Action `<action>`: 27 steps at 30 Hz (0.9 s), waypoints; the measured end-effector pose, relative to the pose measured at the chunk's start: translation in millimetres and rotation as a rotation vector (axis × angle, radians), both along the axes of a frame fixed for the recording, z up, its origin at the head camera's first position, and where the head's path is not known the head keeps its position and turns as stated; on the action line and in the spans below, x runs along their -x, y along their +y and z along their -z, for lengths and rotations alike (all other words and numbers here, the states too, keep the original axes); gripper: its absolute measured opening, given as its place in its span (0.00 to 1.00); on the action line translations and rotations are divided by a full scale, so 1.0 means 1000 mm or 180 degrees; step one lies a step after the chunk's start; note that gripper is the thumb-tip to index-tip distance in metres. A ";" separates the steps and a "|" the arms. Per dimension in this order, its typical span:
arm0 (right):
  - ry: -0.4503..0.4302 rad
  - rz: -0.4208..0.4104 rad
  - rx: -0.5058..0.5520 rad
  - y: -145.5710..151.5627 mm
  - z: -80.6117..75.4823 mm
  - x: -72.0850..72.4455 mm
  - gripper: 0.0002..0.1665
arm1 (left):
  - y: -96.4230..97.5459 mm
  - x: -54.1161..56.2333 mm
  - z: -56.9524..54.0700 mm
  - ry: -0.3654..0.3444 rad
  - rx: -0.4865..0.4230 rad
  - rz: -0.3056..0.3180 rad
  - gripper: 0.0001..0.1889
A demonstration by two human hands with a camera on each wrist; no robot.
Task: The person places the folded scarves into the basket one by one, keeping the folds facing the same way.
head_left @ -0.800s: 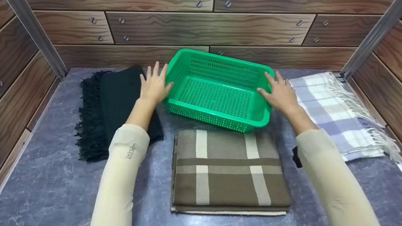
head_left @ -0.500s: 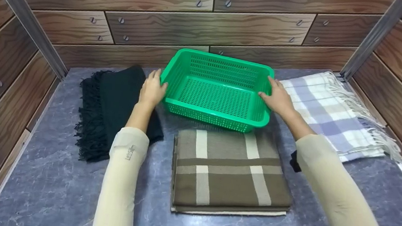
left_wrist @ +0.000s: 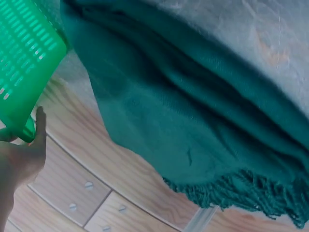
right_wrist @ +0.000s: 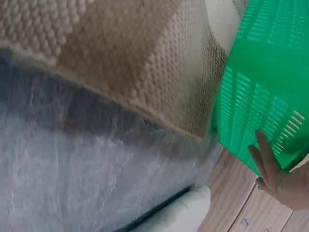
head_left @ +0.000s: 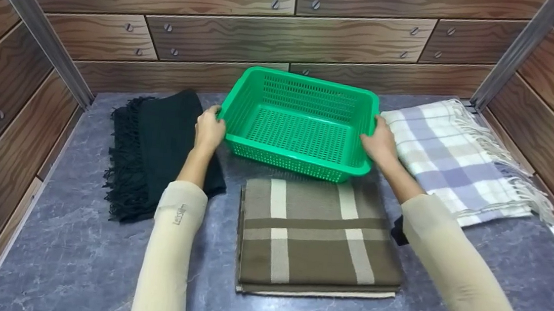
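A green perforated plastic basket (head_left: 296, 163) sits toward the back wall, its floor bare in the head view. My left hand (head_left: 209, 128) grips its left rim; the left wrist view has thumb and fingers either side of the basket's edge (left_wrist: 30, 108). On the opposite side my right hand (head_left: 381, 142) holds the right rim, thumb inside. Seen from the right wrist, the fingers (right_wrist: 268, 157) lie along the basket's outer wall (right_wrist: 241, 104). Just in front of the basket lies a folded brown checked shawl (head_left: 318, 251).
A folded black fringed shawl (head_left: 160, 149) lies left of the basket, under my left forearm. To the right is a folded white and lavender plaid shawl (head_left: 459, 163) with fringe. Wood-patterned walls (head_left: 288, 40) enclose the grey marbled surface (head_left: 65, 247) behind and at both sides.
Both hands have gone from spread fingers beside the basket to gripping its left and right rims, drawing slightly toward me. The basket and the shawls have stayed in place.
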State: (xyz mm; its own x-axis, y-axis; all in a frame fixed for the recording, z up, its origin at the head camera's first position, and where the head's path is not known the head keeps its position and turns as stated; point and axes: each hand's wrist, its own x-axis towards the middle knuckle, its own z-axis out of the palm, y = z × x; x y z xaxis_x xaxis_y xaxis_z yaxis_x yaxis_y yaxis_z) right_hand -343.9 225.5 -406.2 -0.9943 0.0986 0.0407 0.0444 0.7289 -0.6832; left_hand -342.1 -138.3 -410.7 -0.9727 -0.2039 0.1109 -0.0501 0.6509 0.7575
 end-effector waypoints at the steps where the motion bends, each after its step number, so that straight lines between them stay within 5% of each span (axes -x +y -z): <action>1: 0.0023 0.0022 0.0011 -0.001 0.001 0.000 0.38 | 0.000 0.000 0.001 0.0014 -0.0040 -0.0008 0.20; 15: 0.0021 0.0085 0.0092 -0.002 -0.001 0.004 0.36 | 0.001 -0.004 0.003 0.0096 -0.0232 -0.0080 0.20; 27: -0.0014 0.0065 0.0083 0.002 0.000 0.014 0.36 | 0.007 -0.006 0.006 0.0082 -0.0377 -0.0329 0.20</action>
